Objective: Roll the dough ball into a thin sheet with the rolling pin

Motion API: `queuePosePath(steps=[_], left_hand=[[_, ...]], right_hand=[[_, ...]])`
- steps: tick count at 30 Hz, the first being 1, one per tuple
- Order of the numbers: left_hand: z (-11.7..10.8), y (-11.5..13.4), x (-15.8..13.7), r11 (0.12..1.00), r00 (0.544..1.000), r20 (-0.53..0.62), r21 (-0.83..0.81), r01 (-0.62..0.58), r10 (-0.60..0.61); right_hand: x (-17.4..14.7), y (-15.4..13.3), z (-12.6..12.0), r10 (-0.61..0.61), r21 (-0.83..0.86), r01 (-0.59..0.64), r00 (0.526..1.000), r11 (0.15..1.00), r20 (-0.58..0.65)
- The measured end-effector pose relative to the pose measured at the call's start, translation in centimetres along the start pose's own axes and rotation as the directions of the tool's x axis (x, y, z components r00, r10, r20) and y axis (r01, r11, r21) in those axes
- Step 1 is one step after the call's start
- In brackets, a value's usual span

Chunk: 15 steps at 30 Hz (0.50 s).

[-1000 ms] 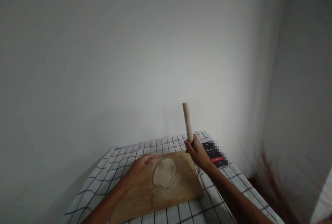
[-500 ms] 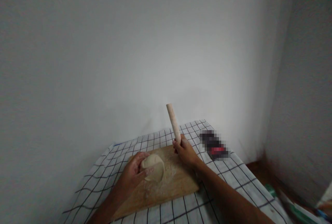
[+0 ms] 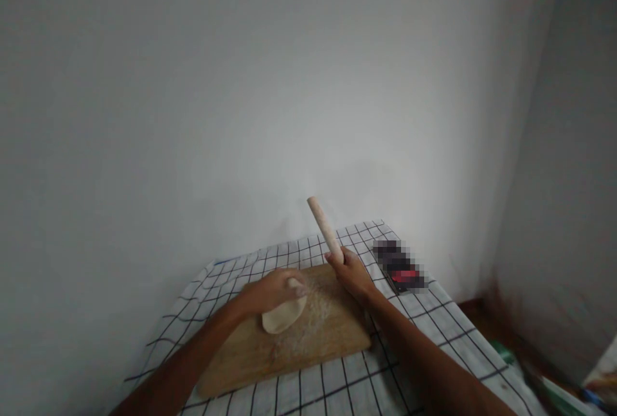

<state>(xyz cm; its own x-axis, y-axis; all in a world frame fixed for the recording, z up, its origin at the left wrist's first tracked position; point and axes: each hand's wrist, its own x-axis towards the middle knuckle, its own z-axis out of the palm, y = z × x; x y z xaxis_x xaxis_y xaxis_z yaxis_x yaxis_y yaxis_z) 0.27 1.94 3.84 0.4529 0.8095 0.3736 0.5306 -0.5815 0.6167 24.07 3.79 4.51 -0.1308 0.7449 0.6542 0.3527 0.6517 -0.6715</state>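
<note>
Wooden board beneath pale dough

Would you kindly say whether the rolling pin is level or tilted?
Tilted: the rolling pin slants up from the right hand, its tip before the wall.

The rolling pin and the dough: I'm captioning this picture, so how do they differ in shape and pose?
Shape: the rolling pin is a long, straight rod, while the dough is a flat, rounded sheet.
Pose: the rolling pin slants upward from the right hand, while the dough is low over the wooden board, partly covered by the left hand.
Shared: both are pale.
</note>
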Motion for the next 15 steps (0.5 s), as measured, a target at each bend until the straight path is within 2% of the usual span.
queuePosePath(steps=[2, 3, 5, 7, 10, 12, 15], left_hand=[[0.2, 1.4, 1.1, 0.994, 0.993, 0.051, 0.034, -0.106, 0.104], [0.1, 1.8, 1.4, 0.989, 0.989, 0.034, 0.004, -0.146, 0.145], [-0.4, 1.9, 1.3, 0.979, 0.980, -0.101, -0.093, -0.184, 0.174], [-1.4, 1.5, 0.6, 0.970, 0.952, -0.265, -0.148, -0.195, 0.151], [-3.3, 1.0, -1.6, 0.970, 0.881, -0.446, -0.098, -0.222, 0.157], [-4.3, 1.1, -3.2, 0.975, 0.824, -0.538, -0.015, -0.222, 0.179], [-4.8, 1.3, -4.7, 0.964, 0.722, -0.639, 0.169, -0.206, 0.267]], right_hand=[[0.0, -0.1, -0.2, -0.004, -0.018, 0.004, 1.000, 1.000, -0.015], [-0.1, -0.2, -0.2, -0.004, -0.021, 0.004, 1.000, 1.000, -0.018], [-0.1, -0.3, -0.4, -0.007, -0.020, 0.006, 1.000, 1.000, -0.013], [-0.2, -0.5, -0.5, -0.040, -0.063, 0.039, 0.999, 0.997, -0.001], [-0.4, -0.8, -0.7, -0.106, -0.279, 0.122, 0.992, 0.952, 0.070], [-0.7, -1.4, -0.5, -0.101, -0.452, 0.159, 0.984, 0.878, 0.150], [-1.9, -3.1, 0.3, -0.083, -0.617, 0.209, 0.971, 0.759, 0.226]])
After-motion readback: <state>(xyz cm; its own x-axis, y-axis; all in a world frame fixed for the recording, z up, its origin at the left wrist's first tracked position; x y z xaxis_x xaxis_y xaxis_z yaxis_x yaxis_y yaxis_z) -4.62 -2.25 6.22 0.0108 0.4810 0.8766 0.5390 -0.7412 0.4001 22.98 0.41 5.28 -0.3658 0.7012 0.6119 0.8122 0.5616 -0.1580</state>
